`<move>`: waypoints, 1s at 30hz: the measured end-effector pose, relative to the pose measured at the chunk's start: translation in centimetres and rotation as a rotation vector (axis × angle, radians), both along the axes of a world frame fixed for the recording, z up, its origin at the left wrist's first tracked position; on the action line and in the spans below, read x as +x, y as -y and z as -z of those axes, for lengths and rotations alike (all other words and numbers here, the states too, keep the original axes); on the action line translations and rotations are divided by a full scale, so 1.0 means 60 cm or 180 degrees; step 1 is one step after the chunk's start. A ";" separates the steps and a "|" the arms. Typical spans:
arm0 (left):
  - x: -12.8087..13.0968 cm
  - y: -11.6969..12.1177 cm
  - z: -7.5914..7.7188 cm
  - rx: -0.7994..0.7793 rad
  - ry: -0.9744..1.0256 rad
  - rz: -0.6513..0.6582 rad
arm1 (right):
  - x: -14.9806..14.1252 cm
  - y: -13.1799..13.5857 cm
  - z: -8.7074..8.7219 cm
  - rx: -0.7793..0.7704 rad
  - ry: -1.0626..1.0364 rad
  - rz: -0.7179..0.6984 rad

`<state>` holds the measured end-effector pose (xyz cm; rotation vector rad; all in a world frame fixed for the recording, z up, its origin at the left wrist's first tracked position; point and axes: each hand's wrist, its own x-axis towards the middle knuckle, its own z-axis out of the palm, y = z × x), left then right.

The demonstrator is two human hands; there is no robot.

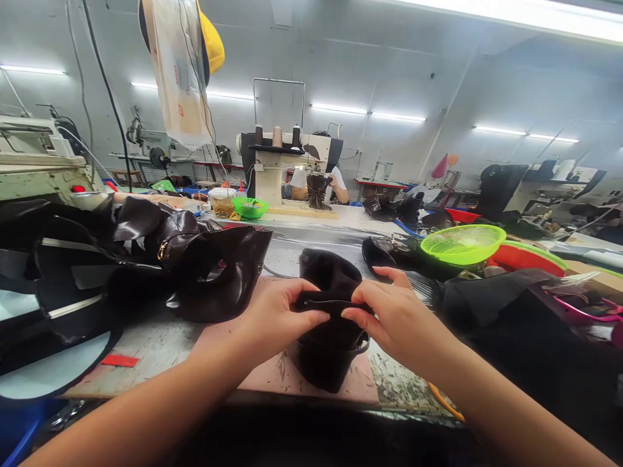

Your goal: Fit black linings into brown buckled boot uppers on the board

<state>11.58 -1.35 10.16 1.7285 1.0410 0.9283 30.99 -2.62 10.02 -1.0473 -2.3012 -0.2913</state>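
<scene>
A black leather boot upper [325,363] stands on a pink sheet [363,383] at the front of the worktable, its top opening turned up. My left hand [292,314] pinches the upper's edge between thumb and fingers on the left side. Opposite it, my right hand [389,308] grips the same edge, thumb toward the other thumb. Between the two hands runs a thin light line along the edge, perhaps a zip or seam. The fingertips behind the leather are hidden.
Glossy dark boot uppers [219,272] pile up on the left. At right lie a green basket [462,244], a red basket [528,259] and black material [525,350]. A red scrap [119,360] lies front left. Across the table a person works at a sewing machine [270,175].
</scene>
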 end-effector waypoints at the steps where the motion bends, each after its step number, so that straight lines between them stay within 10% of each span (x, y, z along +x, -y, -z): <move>1: 0.000 0.001 -0.001 -0.0037 0.0014 0.0009 | 0.000 0.000 0.000 -0.0012 -0.0005 -0.0002; 14: 0.010 0.006 0.013 0.0187 0.0241 -0.0065 | 0.013 0.005 0.000 -0.0167 0.0039 -0.0242; 21: -0.035 -0.004 0.011 -0.0339 0.0408 0.0601 | 0.028 -0.012 -0.015 -0.0254 0.0133 -0.0615; 30: -0.056 -0.003 -0.053 0.1624 -0.2006 0.1110 | 0.000 -0.010 -0.018 -0.0151 0.0297 -0.0718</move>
